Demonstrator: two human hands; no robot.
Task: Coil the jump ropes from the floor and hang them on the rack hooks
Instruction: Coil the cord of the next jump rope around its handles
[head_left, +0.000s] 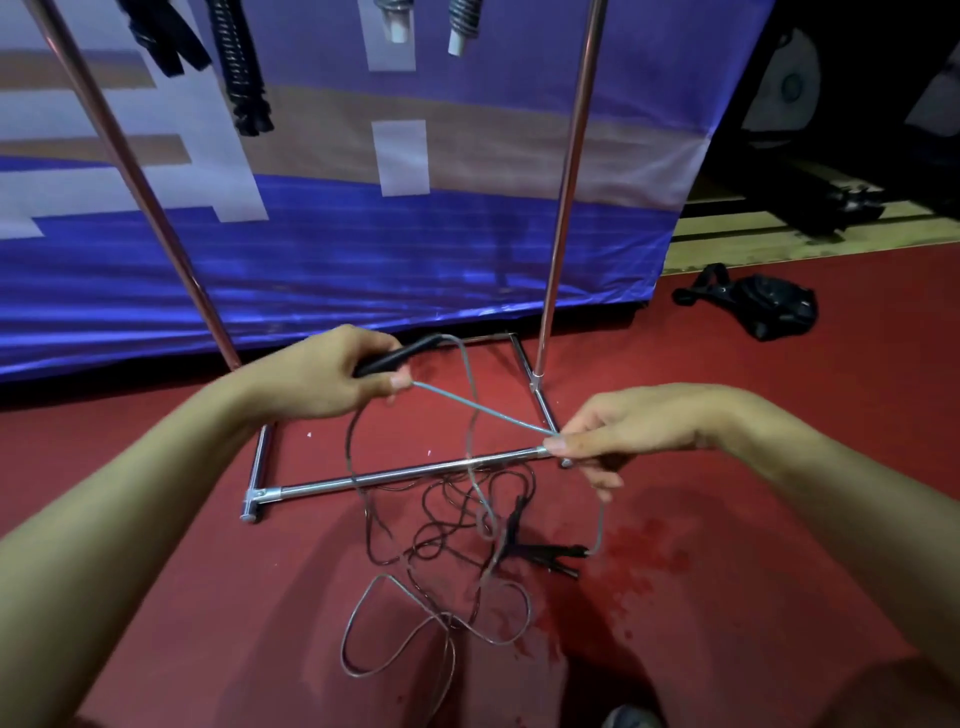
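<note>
My left hand (332, 376) grips the black handle (397, 356) of a grey jump rope and pinches its cord. A taut stretch of that grey cord (483, 410) runs down to my right hand (618, 434), which pinches it between thumb and fingers. From there the cord drops to another black handle (556, 553) on the floor. A tangle of dark and grey jump ropes (447, 530) lies on the red floor below my hands. The chrome rack (395, 475) stands just beyond, its two uprights rising out of view; its hooks are not visible.
A blue and white banner (363, 249) hangs behind the rack. Black coiled items (241, 67) and two white-tipped handles (460, 31) hang at the top. A black bag (758, 306) lies on the floor at the right. A shoe tip (631, 719) shows at the bottom.
</note>
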